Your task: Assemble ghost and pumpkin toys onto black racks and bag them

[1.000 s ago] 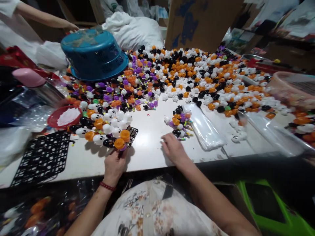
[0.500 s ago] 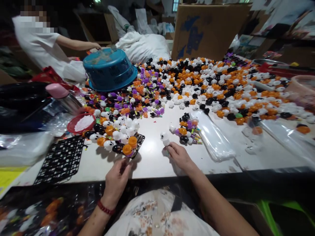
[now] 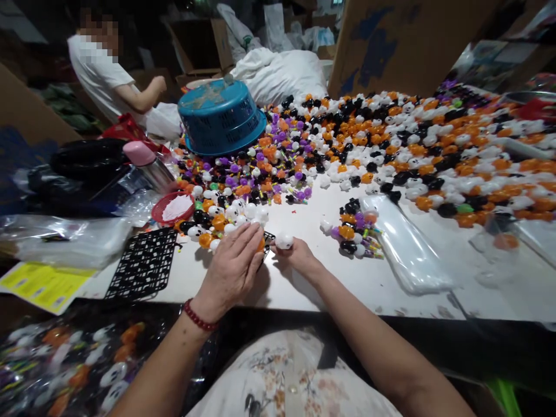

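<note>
White toy [image 3: 284, 241]: round, glossy and pale; we see its head above our fist, its lower part hidden by our fingers.
Where it is: above the table [image 3: 308, 208] near its front edge, just beside the corner of a black rack [image 3: 269, 237].
Right hand [image 3: 299, 255]: fingers curled in, pinching the white toy; we cannot tell whether they touch the rack.
Left hand [image 3: 234, 263]: fingers straight and side by side, palm down over the toy cluster [image 3: 205, 223] of white, orange and black heads.
Small pile [image 3: 347, 231]: mixed toys to our right, against clear bags [image 3: 403, 246].
Black grid [image 3: 143, 263]: flat, to our left.
</note>
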A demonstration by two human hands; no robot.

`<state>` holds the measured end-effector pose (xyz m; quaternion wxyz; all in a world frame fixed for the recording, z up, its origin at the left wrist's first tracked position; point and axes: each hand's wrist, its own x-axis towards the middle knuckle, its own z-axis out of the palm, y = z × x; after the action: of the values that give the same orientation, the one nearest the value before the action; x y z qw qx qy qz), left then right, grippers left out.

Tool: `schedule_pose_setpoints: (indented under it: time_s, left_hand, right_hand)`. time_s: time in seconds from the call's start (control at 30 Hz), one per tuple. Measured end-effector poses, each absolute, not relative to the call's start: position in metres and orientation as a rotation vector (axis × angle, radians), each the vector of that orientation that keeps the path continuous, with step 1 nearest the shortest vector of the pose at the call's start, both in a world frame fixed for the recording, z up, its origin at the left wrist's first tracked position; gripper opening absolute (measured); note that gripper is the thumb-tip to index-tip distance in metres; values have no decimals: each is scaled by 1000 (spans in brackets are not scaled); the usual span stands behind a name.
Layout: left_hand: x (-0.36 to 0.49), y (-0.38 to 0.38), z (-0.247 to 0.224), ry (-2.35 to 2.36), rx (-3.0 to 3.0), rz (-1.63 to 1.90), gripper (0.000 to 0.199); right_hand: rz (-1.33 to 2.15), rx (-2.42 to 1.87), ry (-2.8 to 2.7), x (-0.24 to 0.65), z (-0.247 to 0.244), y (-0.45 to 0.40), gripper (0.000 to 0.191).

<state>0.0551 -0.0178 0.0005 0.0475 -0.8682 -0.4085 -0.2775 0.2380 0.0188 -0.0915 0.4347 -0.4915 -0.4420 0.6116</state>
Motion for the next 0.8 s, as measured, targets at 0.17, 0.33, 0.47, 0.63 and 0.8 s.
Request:
schedule_pose_setpoints:
  time_s: [0.17,0.33,0.47,0.63,0.8]
  left_hand:
    - [57,-2,-11,-1266,-2687,-813,40]
    - [55,-1,-12,-1270,-2667,-878,37]
    - [55,0,-14,-1267,-2678,-877,37]
    - [55,1,-17,-1283,-2675,-886,38]
    - [55,1,-18,-1244,-2664,-902,41]
  right_hand:
    - [1194,-1254,-1426,225,-97,37,23]
    - [1025,-1289,-1651,224,-89,42,16]
    - [966,-1263,-1821,227,-85,48,17]
    - [956,-1210,-1933,232,-79,56,17]
    - [1031,-1296,-1914,237,-74,61,12]
